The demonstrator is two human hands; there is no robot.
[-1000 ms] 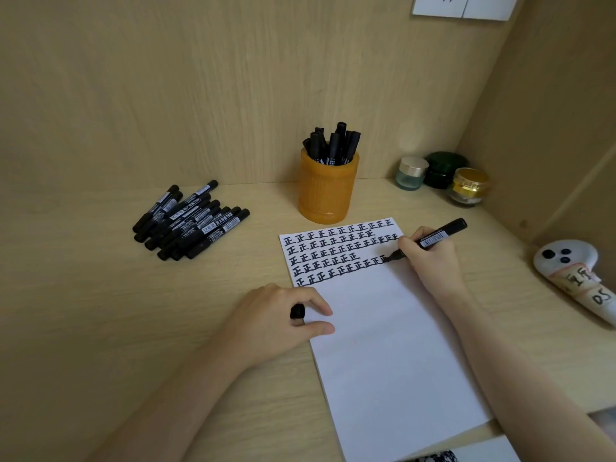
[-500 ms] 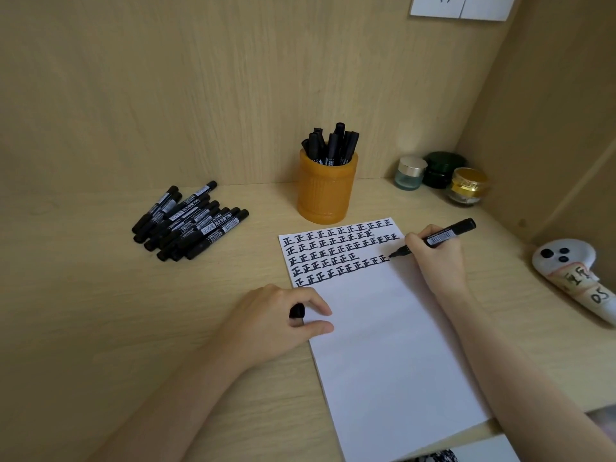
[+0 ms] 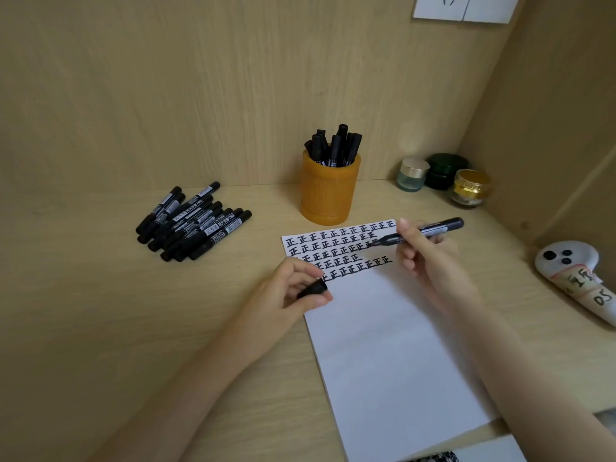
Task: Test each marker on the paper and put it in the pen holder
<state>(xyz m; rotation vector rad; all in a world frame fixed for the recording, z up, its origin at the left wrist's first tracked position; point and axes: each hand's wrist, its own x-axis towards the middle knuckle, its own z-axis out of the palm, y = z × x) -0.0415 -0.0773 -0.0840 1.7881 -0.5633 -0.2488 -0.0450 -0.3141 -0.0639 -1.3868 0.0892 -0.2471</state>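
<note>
Lifted clear of the paper [image 3: 383, 345] since the earlier frames, the marker [image 3: 440, 227] is now held almost level in the right hand [image 3: 430, 258], which is closed on the barrel with thumb and fingers pinching it near the middle. Its nib, earlier pressed to the end of the last written row, is now carried just above the rows of characters. The left hand [image 3: 293, 288] has also been raised from the paper's edge and turned, so that the cap [image 3: 313, 290], earlier tucked under the fingers, is now shown pinched between thumb and fingertips.

The coming move is judged to be the capping, and it turns on one relation. The marker's long axis runs left to right, with the nib pointing left toward the left hand. The cap is held to the left of the right hand and nearer the person, well apart from the nib. Which way the cap's open end faces cannot be told.

The pen holder [image 3: 328, 195], already stocked with markers, stands beyond both hands, slightly left of the right one. The loose markers [image 3: 193, 221] lie on the tabletop [image 3: 100, 311], far left of the left hand.
</note>
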